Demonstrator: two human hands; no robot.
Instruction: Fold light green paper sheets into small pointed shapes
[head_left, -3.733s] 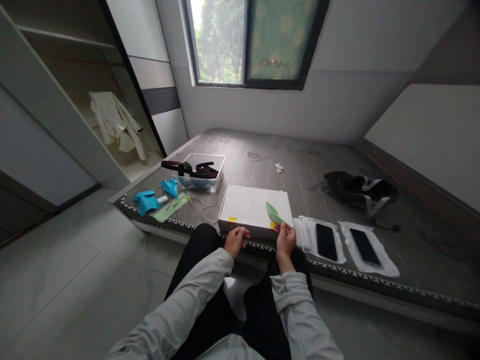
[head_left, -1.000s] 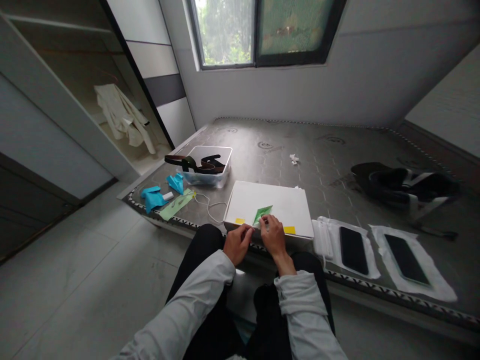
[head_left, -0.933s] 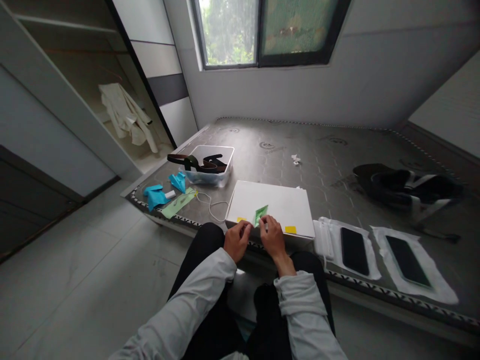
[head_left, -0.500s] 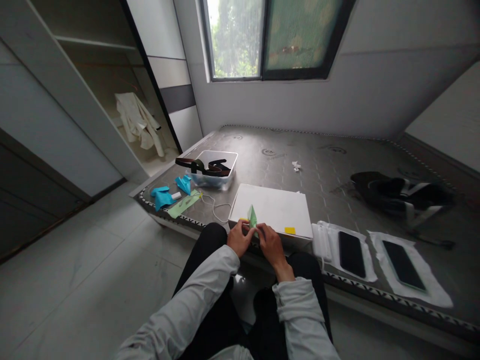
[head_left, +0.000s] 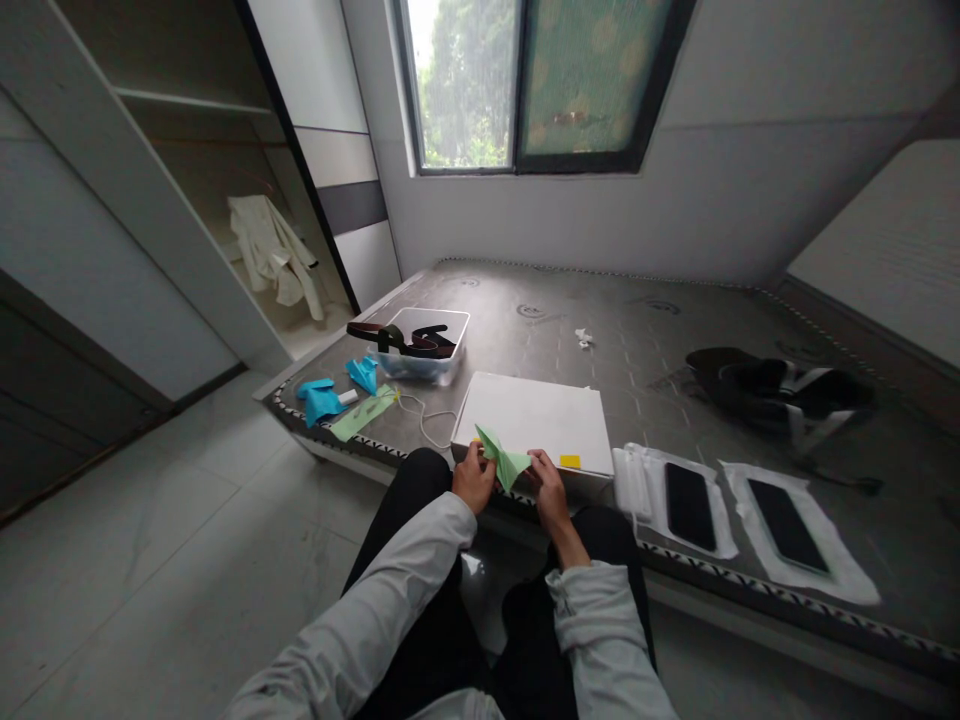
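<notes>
A folded piece of green paper (head_left: 504, 460) is held between both my hands above the near edge of a flat white box (head_left: 536, 420). My left hand (head_left: 474, 477) pinches its left side. My right hand (head_left: 546, 478) grips its right corner. The paper's pointed flaps stick up between my fingers. The white box lies on a grey mattress (head_left: 630, 340) and carries a small yellow sticker (head_left: 570, 461) near its front edge. My knees in dark trousers sit just below the box.
Two black phones (head_left: 681, 491) (head_left: 783, 509) lie on white wrappers right of the box. A clear tub with dark straps (head_left: 417, 343), blue paper pieces (head_left: 322, 400), a green strip (head_left: 363, 412) and a white cable (head_left: 427, 420) lie left. A dark bag (head_left: 765, 385) sits far right.
The green paper went from lying flat on the box under my right hand to being lifted and held by both hands at the box's near edge, its flaps spread wider.
</notes>
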